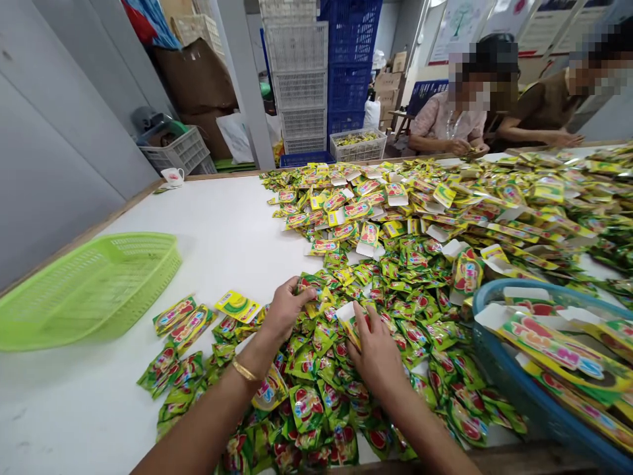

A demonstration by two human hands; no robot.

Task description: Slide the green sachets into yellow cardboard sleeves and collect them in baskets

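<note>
Many small green candy packets [306,406] lie heaped on the white table [222,224]. My left hand [287,305], with a gold bangle at its wrist, pinches a green packet [307,285] between thumb and fingers over the heap. My right hand [376,343] grips a small yellow-green carton [349,321] whose white flap stands open towards the upper left. A yellow carton [238,307] lies flat left of my left hand, near two more printed packs [190,323]. Behind the packets, flattened and open cartons [395,198] form a long pile.
At the left lies a green plastic basket [93,290]. A blue basket [494,330] full of cartons is at the right front. Two people [450,125] sit across the table. Stacked crates [301,79] stand behind, and a white cup [173,176] rests at the far left edge.
</note>
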